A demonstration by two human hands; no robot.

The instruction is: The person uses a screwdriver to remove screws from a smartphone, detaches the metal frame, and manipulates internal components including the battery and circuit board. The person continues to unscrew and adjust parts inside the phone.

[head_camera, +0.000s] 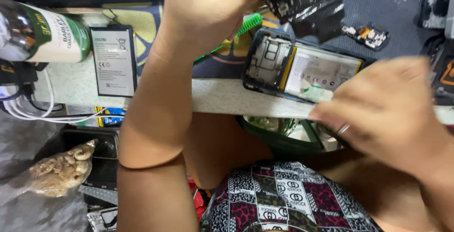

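The opened dark-framed smartphone with its white battery exposed (305,69) lies on the pale speckled counter (222,97), close to its front edge. The right hand (388,109), slightly blurred, rests at the phone's lower right corner, fingers held together and touching the battery end. The left hand (208,10) is raised above the counter, fingers curled into a fist beside a green plastic brush (248,23). A loose black rectangular battery (114,62) lies well apart to the left.
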